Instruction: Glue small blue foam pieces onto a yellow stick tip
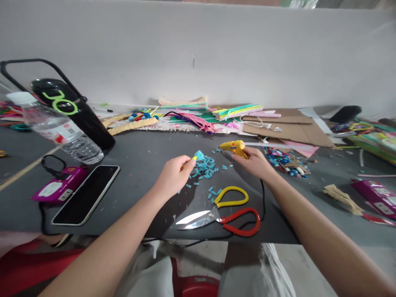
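Observation:
Between the fingertips of my left hand (pixel 176 175) is a small yellow-stemmed piece with a blue top (pixel 199 155); its exact kind I cannot make out. My right hand (pixel 250 161) is wrapped round a yellow hot glue gun (pixel 232 146), its nozzle facing left and a clear glue stick (pixel 260 144) sticking out of its back. Loose blue bits (pixel 204 167) lie scattered on the dark table between and below my hands. Nearer to me lie large scissors (pixel 216 214) with one yellow and one red handle, blades slightly apart.
At left are a plastic water bottle (pixel 62 130), a black flask (pixel 89 119), a phone (pixel 86 196) and a purple box (pixel 62 183). Pipe cleaners (pixel 198 119) and cardboard (pixel 287 128) line the wall. A black cord (pixel 192 244) runs along the front edge. Another purple box (pixel 377 196) sits right.

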Tool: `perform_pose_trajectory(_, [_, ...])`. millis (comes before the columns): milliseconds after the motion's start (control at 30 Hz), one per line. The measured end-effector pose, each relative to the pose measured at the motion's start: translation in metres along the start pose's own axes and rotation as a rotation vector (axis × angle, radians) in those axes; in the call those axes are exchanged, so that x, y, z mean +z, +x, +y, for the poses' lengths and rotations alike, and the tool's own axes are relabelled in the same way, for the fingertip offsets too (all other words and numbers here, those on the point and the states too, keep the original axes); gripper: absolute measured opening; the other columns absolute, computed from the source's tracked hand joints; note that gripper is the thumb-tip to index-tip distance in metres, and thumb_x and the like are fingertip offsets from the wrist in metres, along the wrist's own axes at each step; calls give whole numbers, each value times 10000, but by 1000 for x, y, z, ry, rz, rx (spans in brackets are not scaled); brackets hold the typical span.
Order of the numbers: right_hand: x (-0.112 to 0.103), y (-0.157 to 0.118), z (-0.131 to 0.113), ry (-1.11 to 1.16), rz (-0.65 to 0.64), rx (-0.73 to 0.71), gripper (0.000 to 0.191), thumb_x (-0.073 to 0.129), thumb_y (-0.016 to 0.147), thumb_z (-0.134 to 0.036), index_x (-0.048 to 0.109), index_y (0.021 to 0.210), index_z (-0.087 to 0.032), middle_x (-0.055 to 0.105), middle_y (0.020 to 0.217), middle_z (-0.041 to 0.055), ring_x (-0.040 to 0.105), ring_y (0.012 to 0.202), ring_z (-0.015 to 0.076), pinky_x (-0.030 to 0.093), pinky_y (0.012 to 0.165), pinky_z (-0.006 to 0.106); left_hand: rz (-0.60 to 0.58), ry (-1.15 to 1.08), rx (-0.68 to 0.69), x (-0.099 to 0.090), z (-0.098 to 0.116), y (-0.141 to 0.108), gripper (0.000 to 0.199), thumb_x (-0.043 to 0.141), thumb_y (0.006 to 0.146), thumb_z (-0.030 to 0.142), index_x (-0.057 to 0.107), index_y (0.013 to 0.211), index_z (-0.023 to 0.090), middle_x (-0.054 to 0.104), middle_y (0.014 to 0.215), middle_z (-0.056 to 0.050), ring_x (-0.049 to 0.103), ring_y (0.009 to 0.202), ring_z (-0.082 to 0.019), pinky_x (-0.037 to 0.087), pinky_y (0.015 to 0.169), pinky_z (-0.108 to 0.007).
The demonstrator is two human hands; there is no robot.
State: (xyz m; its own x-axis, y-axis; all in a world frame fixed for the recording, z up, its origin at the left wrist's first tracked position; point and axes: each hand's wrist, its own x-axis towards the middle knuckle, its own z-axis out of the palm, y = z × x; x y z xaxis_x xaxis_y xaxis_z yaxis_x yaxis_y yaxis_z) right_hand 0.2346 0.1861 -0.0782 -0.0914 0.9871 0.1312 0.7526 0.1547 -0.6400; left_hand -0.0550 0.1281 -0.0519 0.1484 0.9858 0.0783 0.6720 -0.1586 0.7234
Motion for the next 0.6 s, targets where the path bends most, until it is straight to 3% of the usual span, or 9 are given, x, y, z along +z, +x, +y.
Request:
perform_pose_trajectory(100, [4, -10, -12, 460, -91, -72, 406, 677, 819, -526, 698, 1021, -175, 729, 946, 70, 619, 690, 180, 488, 616, 310, -2, -10, -2, 1, -2, 0, 383, 482, 960, 497, 594, 767, 186, 415, 609, 45, 373, 567, -113, 247, 544, -261])
perform_pose_trajectory(167, [4, -18, -20, 606, -155, -60, 351, 694, 831, -516, 703, 937, -181, 699, 804, 45, 583, 615, 153, 478, 571, 295, 1, -8, -5, 1, -3, 1, 378, 483, 959, 489, 596, 762, 187, 423, 609, 45, 376, 565, -113, 246, 544, -263])
perform_pose_trajectory(233, [5, -26, -27, 638, -179, -52, 324, 696, 849, -518, 693, 829, -195, 638, 680, 20, 537, 558, 137, 450, 523, 283, 3, 3, -13, 1, -4, 1, 372, 485, 959, 478, 603, 758, 188, 428, 602, 44, 379, 560, -113, 247, 543, -265])
perform_pose_trajectory(367, [10, -36, -33, 552, -244, -121, 290, 699, 871, -503, 714, 830, -216, 653, 684, 14, 570, 575, 147, 487, 530, 288, 19, 39, -4, 1, -3, 0, 372, 483, 960, 462, 599, 737, 188, 446, 583, 41, 403, 547, -114, 251, 537, -265])
perform_pose_trajectory(433, [13, -38, -33, 514, -290, -179, 276, 694, 884, -483, 748, 954, -221, 718, 775, 24, 644, 660, 172, 553, 616, 309, 28, 49, 13, 1, -2, 0, 366, 488, 959, 461, 614, 751, 188, 468, 584, 37, 418, 544, -115, 259, 538, -264])
perform_pose_trajectory(500, [16, -38, -33, 526, -324, -235, 339, 693, 891, -462, 737, 1135, -231, 774, 998, 43, 714, 853, 214, 600, 792, 353, 35, 57, 23, 0, -2, 0, 363, 491, 956, 464, 633, 769, 187, 487, 590, 33, 426, 546, -117, 267, 542, -263])
perform_pose_trajectory(600, [18, -37, -34, 562, -341, -277, 440, 693, 891, -450, 688, 1277, -238, 729, 1259, 52, 694, 1114, 266, 550, 1020, 423, 39, 66, 28, 0, -1, -1, 380, 486, 955, 472, 643, 765, 182, 488, 590, 27, 417, 545, -120, 269, 544, -264])
